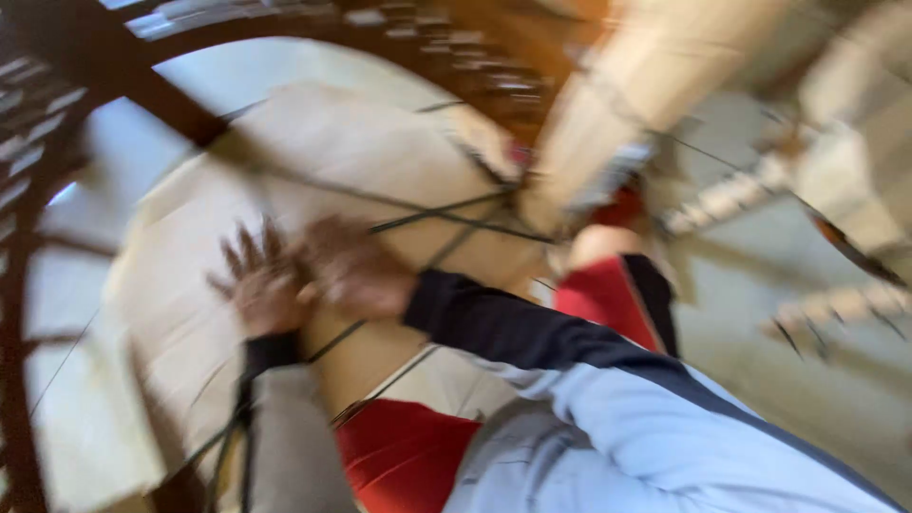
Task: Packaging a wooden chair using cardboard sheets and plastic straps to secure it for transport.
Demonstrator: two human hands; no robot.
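Blurrily, the head view shows both hands laid on a big pale cardboard box (313, 161) that fills the left and middle of the scene. The left hand (258, 280) lies flat on the cardboard with its fingers spread wide, holding nothing, its wrist in a dark cuff and grey sleeve (290, 437). The right hand (356, 271) sits just beside it, touching it or nearly so; whether its fingers are curled or flat cannot be told through the blur. Its arm wears a dark blue and light blue sleeve (589, 380) coming from the near right. Thin dark cords (446, 211) cross the cardboard near the right hand. Red cloth (404, 456) shows near, below the arms. A dark brown curved frame (142, 81) arcs behind the box at far left.
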